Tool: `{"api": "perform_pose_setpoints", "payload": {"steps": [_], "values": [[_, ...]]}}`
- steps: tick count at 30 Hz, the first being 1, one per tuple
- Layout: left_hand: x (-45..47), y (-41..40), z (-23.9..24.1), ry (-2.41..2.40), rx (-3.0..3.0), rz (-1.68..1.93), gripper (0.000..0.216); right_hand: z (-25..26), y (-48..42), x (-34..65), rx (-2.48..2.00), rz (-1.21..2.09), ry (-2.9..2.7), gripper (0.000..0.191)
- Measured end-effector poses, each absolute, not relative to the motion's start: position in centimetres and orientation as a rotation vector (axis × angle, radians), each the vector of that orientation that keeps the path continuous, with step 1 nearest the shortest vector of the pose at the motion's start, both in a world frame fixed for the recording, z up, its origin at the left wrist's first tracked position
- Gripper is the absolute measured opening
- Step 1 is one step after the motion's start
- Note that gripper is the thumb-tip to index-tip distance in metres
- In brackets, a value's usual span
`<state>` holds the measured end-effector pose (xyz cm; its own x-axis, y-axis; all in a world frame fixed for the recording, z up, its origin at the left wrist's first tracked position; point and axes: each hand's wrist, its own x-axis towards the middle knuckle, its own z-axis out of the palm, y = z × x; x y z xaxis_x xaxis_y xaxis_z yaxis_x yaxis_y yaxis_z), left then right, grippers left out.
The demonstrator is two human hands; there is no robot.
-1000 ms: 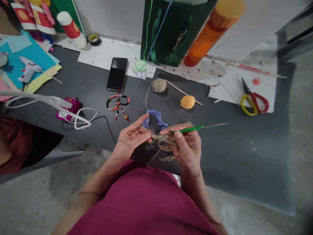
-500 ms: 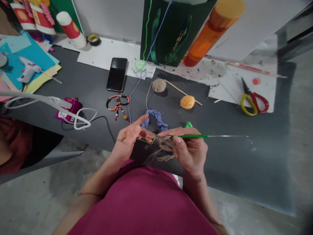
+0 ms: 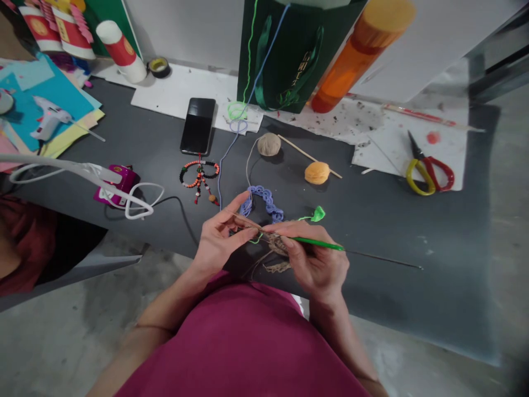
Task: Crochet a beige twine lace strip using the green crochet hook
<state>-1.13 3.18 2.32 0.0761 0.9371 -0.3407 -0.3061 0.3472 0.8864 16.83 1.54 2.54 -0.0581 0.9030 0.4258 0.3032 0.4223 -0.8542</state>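
My right hand (image 3: 316,256) is closed round the green handle of a crochet hook (image 3: 318,242), whose thin metal end points right and slightly down. Beige crochet work (image 3: 278,244) lies between my hands, partly hidden by the fingers. My left hand (image 3: 221,237) pinches the edge of this work with thumb and fingers, and its index finger stretches up with the beige yarn by it. That strand leads up to a beige yarn ball (image 3: 269,144). Just beyond my fingers, a blue-violet crocheted strip (image 3: 266,198) curves on the table, and a small green piece (image 3: 318,213) sits right of it.
A yellow yarn ball (image 3: 317,172) lies by a thin stick. Scissors (image 3: 430,171) rest at right. Behind are a phone (image 3: 198,125), a dark green bag (image 3: 285,60) and an orange tube (image 3: 355,60). A beaded bracelet (image 3: 198,176), cables and a glue gun (image 3: 49,117) are at left.
The crochet hook has tilted, its right end swinging down. My left thumb has come forward onto the work. More of the small green piece shows beyond my right hand.
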Motion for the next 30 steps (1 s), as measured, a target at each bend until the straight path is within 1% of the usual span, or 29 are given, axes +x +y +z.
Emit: {"api": "perform_pose_setpoints", "payload": {"steps": [3, 8, 10, 13, 15, 17, 18, 20, 23, 26, 30], "values": [[-0.8, 2.8, 2.2, 1.2, 0.807, 1.106, 0.068, 2.9, 1.5, 16.6, -1.141, 0.614, -1.671, 0.026], [-0.3, 1.7, 0.9, 1.432, 1.134, 1.31, 0.052, 2.1, 1.2, 15.9, -1.137, 0.516, -1.667, 0.034], [-0.1, 1.5, 0.6, 1.478, 1.223, 1.36, 0.049, 1.4, 1.0, 15.7, -1.11, 0.481, -1.649, 0.038], [0.2, 1.6, 0.7, 1.438, 1.149, 1.365, 0.057, 0.5, 0.8, 15.6, -1.057, 0.399, -1.648, 0.049], [0.4, 2.1, 1.2, 1.298, 0.951, 1.322, 0.071, 0.1, 0.7, 15.6, -1.03, 0.358, -1.66, 0.052], [0.4, 2.5, 1.6, 1.1, 0.71, 1.221, 0.083, 0.0, 0.7, 15.6, -1.021, 0.341, -1.667, 0.049], [0.4, 2.7, 1.8, 1.012, 0.595, 1.159, 0.085, -0.1, 0.7, 15.5, -1.023, 0.345, -1.66, 0.047], [0.4, 2.9, 1.9, 0.883, 0.41, 1.045, 0.083, -0.1, 0.7, 15.2, -1.019, 0.387, -1.613, 0.042], [0.4, 2.9, 1.6, 0.806, 0.296, 0.943, 0.076, -0.5, 0.5, 14.7, -1.051, 0.476, -1.459, 0.029], [0.4, 2.8, 1.2, 0.811, 0.284, 0.934, 0.073, -1.2, 0.2, 14.3, -1.147, 0.498, -1.298, 0.018], [0.5, 2.7, 1.1, 0.794, 0.265, 0.951, 0.073, -1.7, -0.4, 14.3, -1.186, 0.593, -1.194, 0.014]]}}
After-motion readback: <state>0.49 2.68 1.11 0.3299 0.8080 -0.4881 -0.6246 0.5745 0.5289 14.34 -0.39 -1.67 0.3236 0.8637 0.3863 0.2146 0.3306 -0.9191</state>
